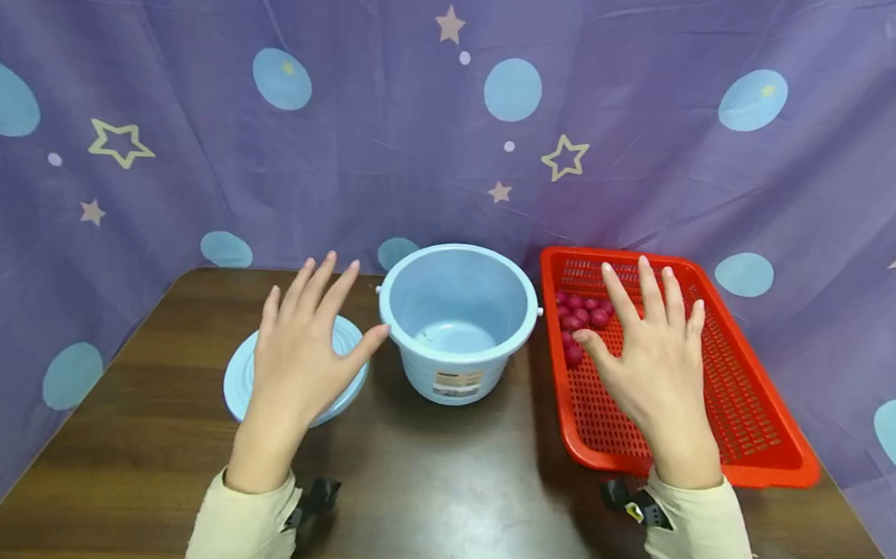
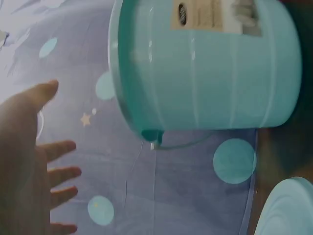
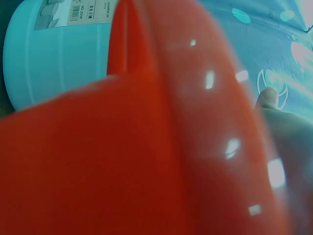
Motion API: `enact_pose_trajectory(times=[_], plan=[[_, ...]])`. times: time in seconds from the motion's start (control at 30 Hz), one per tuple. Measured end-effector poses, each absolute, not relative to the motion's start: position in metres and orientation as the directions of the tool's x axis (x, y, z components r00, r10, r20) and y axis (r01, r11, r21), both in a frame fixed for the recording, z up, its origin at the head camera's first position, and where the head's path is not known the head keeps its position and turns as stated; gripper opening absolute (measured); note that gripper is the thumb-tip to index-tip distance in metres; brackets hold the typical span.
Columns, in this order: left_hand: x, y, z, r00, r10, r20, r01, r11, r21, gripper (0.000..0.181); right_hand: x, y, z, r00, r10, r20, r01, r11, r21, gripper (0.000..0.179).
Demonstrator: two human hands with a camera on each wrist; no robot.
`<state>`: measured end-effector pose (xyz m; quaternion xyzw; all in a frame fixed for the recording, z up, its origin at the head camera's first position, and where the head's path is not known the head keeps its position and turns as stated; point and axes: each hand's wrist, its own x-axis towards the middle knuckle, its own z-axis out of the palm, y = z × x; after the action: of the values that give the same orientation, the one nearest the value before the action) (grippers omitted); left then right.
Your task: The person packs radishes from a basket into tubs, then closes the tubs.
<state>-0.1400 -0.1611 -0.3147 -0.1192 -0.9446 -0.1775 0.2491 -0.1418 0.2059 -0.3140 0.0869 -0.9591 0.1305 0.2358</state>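
Note:
My left hand (image 1: 298,360) hovers over the round light blue lid (image 1: 237,379) with fingers spread, holding nothing. In the head view its thumb tip overlaps the rim of the light blue bucket (image 1: 455,367). My right hand (image 1: 657,372), fingers also spread, is over the red perforated basket (image 1: 758,410) and holds nothing. Several dark pink balls (image 1: 577,318) are gathered at the basket's left side, partly hidden by that hand. In the left wrist view the bucket (image 2: 210,73) shows its label and handle. The basket wall (image 3: 98,161) fills most of the right wrist view.
A brown wooden table (image 1: 423,495) carries the lid, bucket and basket in a row. Behind it hangs a purple curtain (image 1: 395,110) with stars and blue dots. The bucket stands close to the basket's left edge.

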Motion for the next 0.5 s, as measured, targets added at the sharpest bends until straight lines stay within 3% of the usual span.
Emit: enact_pose_trajectory(times=[0.27, 0.5], plan=[[-0.172, -0.173, -0.327, -0.864, 0.219, 0.453, 0.44, 0.767, 0.468, 0.072, -0.144, 0.206, -0.312, -0.861, -0.117, 0.495, -0.249, 0.946, -0.209, 0.08], [-0.197, -0.174, -0.353, -0.878, 0.295, 0.377, 0.478, 0.485, 0.732, 0.064, -0.142, 0.204, -0.313, -0.874, -0.122, 0.471, -0.254, 0.94, -0.228, 0.08]])
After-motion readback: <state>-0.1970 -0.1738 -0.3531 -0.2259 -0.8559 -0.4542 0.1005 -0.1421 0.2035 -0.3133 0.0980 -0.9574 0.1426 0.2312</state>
